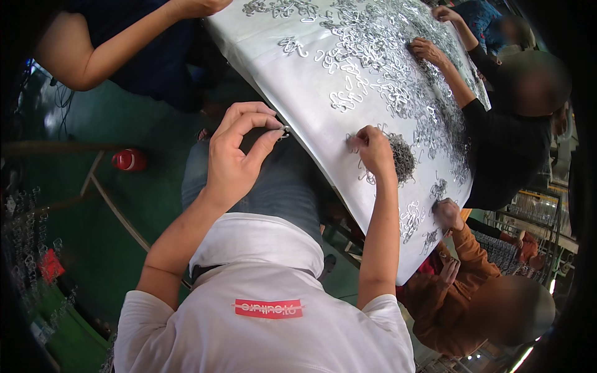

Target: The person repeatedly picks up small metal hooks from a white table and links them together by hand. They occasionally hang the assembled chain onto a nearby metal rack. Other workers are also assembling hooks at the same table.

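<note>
Just off the table's near edge, my left hand (236, 149) pinches a small metal hook (285, 131) between thumb and fingertips. The hook's exact shape is mostly covered by the fingers. Over the white-covered table, my right hand (376, 152) has its fingers drawn together, with the fingertips slightly blurred. Whatever those fingers may hold cannot be made out. Right beside that hand is a dense heap of dark grey metal hooks (402, 160). Many loose, shiny, curved hooks (354, 31) lie scattered across the far part of the table.
The white table (273, 68) runs diagonally, its edge close to my legs. Other people's hands work at it: one at the far side (429, 53), another at the right corner (449, 214). A person's arm (124, 50) is at upper left. A red round object (129, 160) stands on the green floor.
</note>
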Motion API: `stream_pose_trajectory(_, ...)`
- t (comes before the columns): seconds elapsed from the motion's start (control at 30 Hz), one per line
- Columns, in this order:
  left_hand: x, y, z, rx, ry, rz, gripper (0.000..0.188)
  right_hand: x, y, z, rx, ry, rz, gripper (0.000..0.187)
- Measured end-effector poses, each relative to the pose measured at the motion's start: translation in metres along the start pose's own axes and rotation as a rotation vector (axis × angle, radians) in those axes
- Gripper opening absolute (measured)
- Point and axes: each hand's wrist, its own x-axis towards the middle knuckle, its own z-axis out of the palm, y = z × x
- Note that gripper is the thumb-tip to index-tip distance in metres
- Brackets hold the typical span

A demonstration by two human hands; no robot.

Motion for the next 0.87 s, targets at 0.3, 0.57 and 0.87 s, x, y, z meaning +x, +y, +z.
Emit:
stream_pose_trajectory(0.3, -0.001, -0.002, 0.001, 0.060, -0.001, 0.050, 0.013, -0.010, -0.032, -0.015, 0.777, 0.067, 0.031, 0.010)
stream_pose_trajectory(0.57, -0.007, -0.002, 0.006, 0.079, 0.026, 0.085, 0.015, -0.069, -0.128, -0.015, 1.362, -0.095, -0.044, 0.009)
stream_pose_trajectory(0.87, -0.008, -0.004, 0.005, 0.100, 0.037, 0.104, 0.017, -0.070, -0.145, -0.004, 1.409, 0.013, -0.145, 0.010)
